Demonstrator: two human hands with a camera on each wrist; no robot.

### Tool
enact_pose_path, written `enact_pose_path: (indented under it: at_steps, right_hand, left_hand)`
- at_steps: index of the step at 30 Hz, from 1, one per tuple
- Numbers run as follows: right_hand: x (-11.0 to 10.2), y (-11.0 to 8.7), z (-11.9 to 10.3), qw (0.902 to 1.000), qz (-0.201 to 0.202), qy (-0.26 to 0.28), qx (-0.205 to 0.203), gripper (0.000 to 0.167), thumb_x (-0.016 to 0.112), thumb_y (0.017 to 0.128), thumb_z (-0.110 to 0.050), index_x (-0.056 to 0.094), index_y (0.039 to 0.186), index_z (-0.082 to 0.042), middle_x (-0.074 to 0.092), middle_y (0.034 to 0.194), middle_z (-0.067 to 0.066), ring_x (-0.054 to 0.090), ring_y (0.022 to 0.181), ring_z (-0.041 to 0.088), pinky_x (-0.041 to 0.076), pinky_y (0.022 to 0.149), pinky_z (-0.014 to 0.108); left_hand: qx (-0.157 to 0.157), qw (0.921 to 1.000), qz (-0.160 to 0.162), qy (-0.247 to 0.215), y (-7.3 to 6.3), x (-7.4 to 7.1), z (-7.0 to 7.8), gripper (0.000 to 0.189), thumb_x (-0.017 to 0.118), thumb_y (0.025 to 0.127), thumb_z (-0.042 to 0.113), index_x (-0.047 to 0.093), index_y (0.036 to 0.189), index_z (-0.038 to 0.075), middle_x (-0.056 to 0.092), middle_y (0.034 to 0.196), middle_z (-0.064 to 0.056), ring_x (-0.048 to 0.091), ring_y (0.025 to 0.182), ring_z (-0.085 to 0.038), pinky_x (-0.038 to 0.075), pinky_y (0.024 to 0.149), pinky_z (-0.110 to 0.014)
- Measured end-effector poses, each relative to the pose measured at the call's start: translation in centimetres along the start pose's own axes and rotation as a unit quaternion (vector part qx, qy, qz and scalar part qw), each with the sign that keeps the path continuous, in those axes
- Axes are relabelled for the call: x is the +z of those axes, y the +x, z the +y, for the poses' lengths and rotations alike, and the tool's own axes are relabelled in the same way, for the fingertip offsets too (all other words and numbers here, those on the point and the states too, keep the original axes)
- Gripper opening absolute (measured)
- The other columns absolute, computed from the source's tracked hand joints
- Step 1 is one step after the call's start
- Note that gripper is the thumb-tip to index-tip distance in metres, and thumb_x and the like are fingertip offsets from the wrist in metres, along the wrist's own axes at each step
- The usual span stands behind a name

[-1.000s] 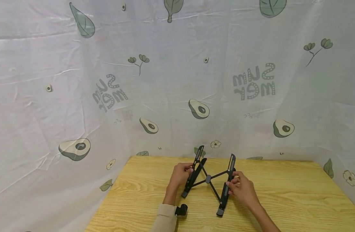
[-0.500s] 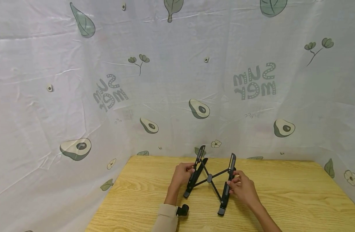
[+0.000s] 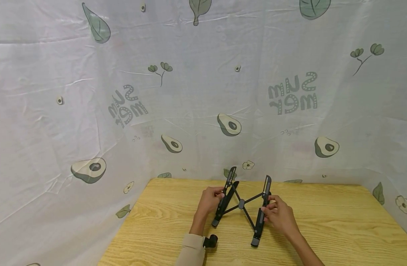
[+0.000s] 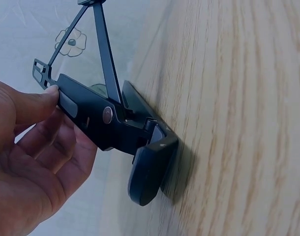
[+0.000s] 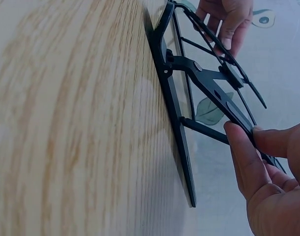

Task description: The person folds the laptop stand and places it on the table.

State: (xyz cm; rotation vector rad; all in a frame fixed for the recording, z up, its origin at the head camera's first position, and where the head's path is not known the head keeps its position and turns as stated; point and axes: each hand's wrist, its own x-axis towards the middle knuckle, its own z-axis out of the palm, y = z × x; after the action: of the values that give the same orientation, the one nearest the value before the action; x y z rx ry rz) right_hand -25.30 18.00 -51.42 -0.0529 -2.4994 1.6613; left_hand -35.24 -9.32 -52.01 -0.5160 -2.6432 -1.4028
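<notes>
Left grip point(image 3: 209, 200) and right grip point(image 3: 282, 215) pinch the black stand point(image 3: 241, 204) between fingers; we see no change, it stays unfolded.

There on the wooden table point(image 3: 323, 221), the laptop stand point(image 3: 241, 204) sits between left hand point(image 3: 210, 199) and right hand point(image 3: 280, 215), a curtain point(image 3: 190, 92) hanging behind

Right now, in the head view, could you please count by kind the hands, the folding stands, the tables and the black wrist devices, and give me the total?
Hands: 2 (left hand, right hand)
Black folding stand: 1
Wooden table: 1
Black wrist device: 1
Total: 5
</notes>
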Motion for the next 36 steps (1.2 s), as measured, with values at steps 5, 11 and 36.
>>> enact_pose_path:
  at_steps: [5,11,36]
  right_hand:
    - [-0.01,0.08,0.09,1.0,0.002,0.004,-0.002,0.044,0.074,0.099,-0.001,0.057,0.139,0.005,0.072,0.102,0.018,0.08,0.086,0.023,0.065,0.065,0.034]
    - [0.01,0.07,0.0,1.0,0.002,0.007,-0.003,0.045,0.074,0.099,-0.002,0.056,0.14,0.005,0.072,0.103,0.019,0.08,0.084,0.023,0.065,0.065,0.035]
    - [0.13,0.28,-0.18,0.9999,-0.004,0.013,0.008,0.047,0.075,0.1,-0.005,0.056,0.142,0.004,0.072,0.105,0.019,0.079,0.085,0.022,0.066,0.066,0.035]
  left_hand:
    - [0.001,1.0,0.0,0.002,-0.02,0.02,0.06,0.031,0.069,0.102,0.004,0.076,0.132,0.002,0.081,0.109,-0.018,0.074,0.091,-0.024,0.058,0.069,-0.03]
    - [-0.008,0.9998,-0.003,-0.017,-0.1,0.07,0.2,0.032,0.069,0.102,0.004,0.076,0.133,0.002,0.08,0.107,-0.017,0.07,0.086,-0.018,0.056,0.067,-0.028]
    - [-0.024,0.9989,-0.011,-0.038,0.02,0.6,0.8,0.033,0.068,0.102,0.001,0.075,0.134,0.002,0.079,0.106,-0.018,0.059,0.073,-0.011,0.049,0.06,-0.023]
